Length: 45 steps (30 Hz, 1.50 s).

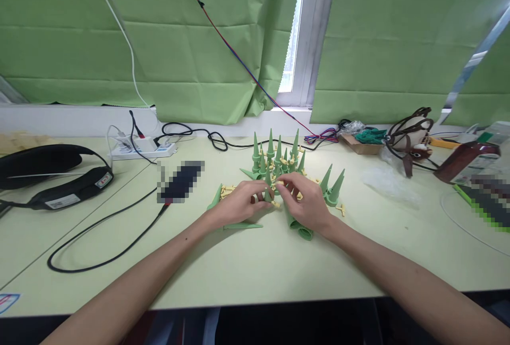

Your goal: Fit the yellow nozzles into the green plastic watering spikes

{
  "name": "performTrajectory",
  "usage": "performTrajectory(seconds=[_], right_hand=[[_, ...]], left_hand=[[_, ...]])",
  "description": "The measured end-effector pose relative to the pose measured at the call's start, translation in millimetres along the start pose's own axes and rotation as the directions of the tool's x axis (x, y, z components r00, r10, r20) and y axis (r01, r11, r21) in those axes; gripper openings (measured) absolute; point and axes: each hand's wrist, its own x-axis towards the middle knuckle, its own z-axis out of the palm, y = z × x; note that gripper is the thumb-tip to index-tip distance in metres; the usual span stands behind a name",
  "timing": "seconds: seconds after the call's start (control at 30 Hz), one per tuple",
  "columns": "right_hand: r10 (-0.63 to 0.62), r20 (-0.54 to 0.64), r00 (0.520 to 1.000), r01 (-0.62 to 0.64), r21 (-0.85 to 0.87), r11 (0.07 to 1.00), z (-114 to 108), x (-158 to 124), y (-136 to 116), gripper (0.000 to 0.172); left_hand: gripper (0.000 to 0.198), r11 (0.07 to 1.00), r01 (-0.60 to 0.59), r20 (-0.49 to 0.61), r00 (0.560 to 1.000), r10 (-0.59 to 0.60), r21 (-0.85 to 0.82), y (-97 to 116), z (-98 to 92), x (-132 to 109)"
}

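Note:
My left hand (243, 204) is closed round a green cone (268, 179) that stands point up over the table. Close on its right, my right hand (303, 201) pinches a small yellow piece (280, 184) beside the cone. Behind both hands several green cones (255, 151) stand upright, with small yellow pieces among them. More green cones (337, 188) stand to the right, near a yellow piece (341, 209). Below my right hand lie green cones (305, 233) with their hollow ends toward me. A green cone (245, 225) lies flat below my left hand.
A phone (181, 181) with a black cable lies left of the hands, before a power strip (143, 148). Black headgear (71, 191) rests at far left. At right are a cardboard box (360, 146), plastic wrap (392, 183) and a red-brown bottle (466, 160).

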Motion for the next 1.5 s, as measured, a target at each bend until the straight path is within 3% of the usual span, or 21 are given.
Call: performTrajectory(seconds=[0.23,0.7,0.87,1.13,1.3,1.5], right_hand=[[0.004,-0.049,0.999,-0.003,0.016,1.000,-1.3,1.4,-2.6,0.009],[0.024,-0.014,1.000,-0.023,0.017,1.000,2.2,-2.0,-1.7,0.009],[0.035,0.002,0.999,-0.035,0.020,0.999,2.5,-2.3,-0.7,0.010],[0.022,-0.037,0.999,-0.021,0.010,1.000,0.1,0.8,-4.1,0.010],[0.041,-0.058,0.997,-0.040,0.022,0.999,-0.6,2.0,-6.2,0.010],[0.068,-0.057,0.996,-0.065,0.054,0.996,0.0,1.3,-7.8,0.010]], left_hand=[[0.020,0.994,0.037,-0.130,0.990,-0.051,-0.107,8.0,-0.1,0.2],[0.024,0.997,-0.011,-0.019,1.000,0.013,0.074,5.6,5.1,-0.4],[0.022,0.995,-0.031,-0.026,0.999,0.034,0.091,3.3,5.0,-0.4],[0.028,0.988,0.100,-0.120,0.986,-0.114,-0.114,4.0,2.0,1.4],[0.031,0.934,0.190,-0.065,0.973,-0.220,-0.301,8.3,0.3,0.3],[0.028,0.848,0.156,-0.039,0.978,-0.204,-0.507,14.0,-4.1,2.4]])
